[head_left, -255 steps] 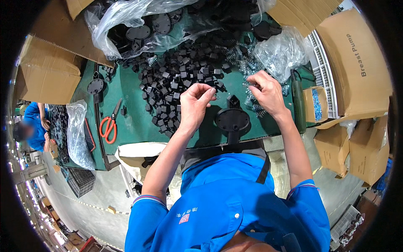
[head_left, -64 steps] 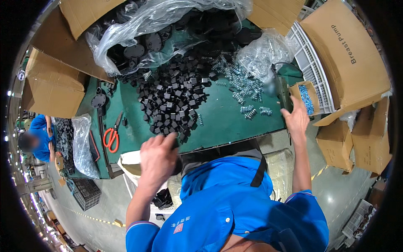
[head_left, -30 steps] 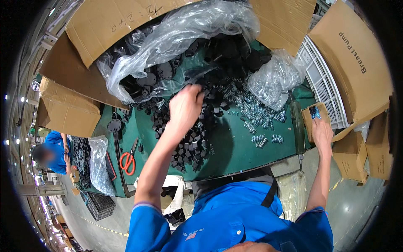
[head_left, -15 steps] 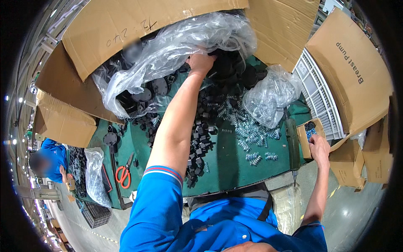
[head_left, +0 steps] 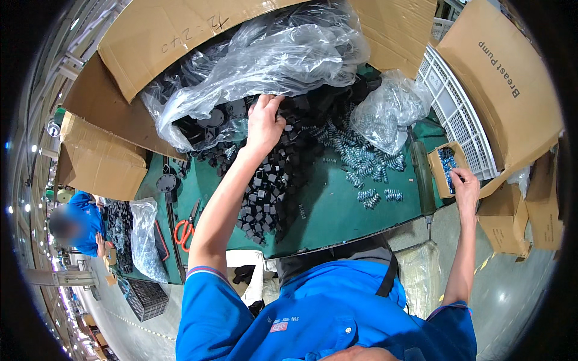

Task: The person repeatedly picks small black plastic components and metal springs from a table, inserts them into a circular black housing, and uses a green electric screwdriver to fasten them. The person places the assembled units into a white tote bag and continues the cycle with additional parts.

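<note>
Nearest to me, my right hand [head_left: 465,185] rests at the mouth of the small cardboard box [head_left: 444,170] standing at the right end of the green worktop [head_left: 337,210], fingers curled and pinched over the small blue parts [head_left: 447,163] inside; whether I have actually lifted one I cannot tell. The box sits tipped with its opening toward me, which keeps those parts within easy reach of that side.

Across the middle of the worktop lies a spread heap of small black blocks [head_left: 265,192], and to its right a scatter of metal springs [head_left: 361,165], each kind kept in its own patch so they do not mix. Orange-handled scissors [head_left: 184,227] lie at the left, out of the way.

Farther off, my left hand [head_left: 265,123] is stretched out at full reach to the big clear plastic bag [head_left: 265,66] lining the large cardboard box [head_left: 162,36] at the far edge. The fingers are bent and partly closed at the bag's lower lip, touching the round black parts [head_left: 214,117] that spill from it; a firm hold is not clear. A second, smaller clear bag [head_left: 388,111] of springs slumps at the far right.
</note>
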Motion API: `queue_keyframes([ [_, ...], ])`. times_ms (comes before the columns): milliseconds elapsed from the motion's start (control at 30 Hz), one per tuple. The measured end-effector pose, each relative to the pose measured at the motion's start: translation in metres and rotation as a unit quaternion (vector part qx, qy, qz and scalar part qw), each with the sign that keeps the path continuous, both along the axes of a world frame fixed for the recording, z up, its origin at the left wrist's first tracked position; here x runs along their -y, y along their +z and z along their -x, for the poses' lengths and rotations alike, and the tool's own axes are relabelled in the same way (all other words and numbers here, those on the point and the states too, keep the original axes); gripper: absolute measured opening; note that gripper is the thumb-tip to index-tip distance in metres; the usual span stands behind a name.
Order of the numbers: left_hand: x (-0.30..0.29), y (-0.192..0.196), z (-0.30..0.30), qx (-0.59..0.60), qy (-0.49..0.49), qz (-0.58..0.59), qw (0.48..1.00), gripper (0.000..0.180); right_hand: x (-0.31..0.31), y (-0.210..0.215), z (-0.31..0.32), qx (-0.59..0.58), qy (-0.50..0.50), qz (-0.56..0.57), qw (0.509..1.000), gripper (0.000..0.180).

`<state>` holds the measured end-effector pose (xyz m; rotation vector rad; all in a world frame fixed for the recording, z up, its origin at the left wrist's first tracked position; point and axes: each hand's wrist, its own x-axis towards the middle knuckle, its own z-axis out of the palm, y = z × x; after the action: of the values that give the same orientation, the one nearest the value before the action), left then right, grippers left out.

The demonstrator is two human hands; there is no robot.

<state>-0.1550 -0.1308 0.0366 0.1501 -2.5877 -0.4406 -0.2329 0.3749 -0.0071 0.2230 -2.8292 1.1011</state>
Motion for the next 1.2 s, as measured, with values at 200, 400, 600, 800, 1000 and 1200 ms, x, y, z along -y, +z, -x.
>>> queue_keyframes([
  [200, -0.029, 0.024, -0.066, 0.029, -0.042, -0.368, 0.929, 0.049, -0.024, -0.027, -0.003, -0.026, -0.019, 0.178, 0.984, 0.009],
  [400, -0.096, 0.015, -0.122, 0.119, -0.013, -0.665, 0.737, 0.041, -0.041, -0.009, -0.054, -0.003, -0.037, 0.342, 0.939, 0.005],
  [600, -0.155, -0.017, -0.158, 0.208, 0.045, -0.409, 0.887, 0.047, -0.058, -0.050, -0.168, 0.159, -0.165, 0.437, 0.870, 0.004],
  [800, -0.175, 0.002, -0.156, 0.230, 0.042, -0.232, 0.944, 0.055, -0.020, -0.056, -0.200, 0.226, -0.187, 0.552, 0.781, 0.009],
  [1000, -0.207, 0.007, -0.145, 0.301, 0.059, -0.037, 0.951, 0.068, 0.008, -0.056, -0.195, 0.231, -0.189, 0.595, 0.746, 0.010],
  [1200, -0.218, -0.020, -0.152, 0.227, -0.003, -0.071, 0.971, 0.045, 0.005, -0.058, -0.199, 0.212, -0.216, 0.625, 0.720, 0.008],
])
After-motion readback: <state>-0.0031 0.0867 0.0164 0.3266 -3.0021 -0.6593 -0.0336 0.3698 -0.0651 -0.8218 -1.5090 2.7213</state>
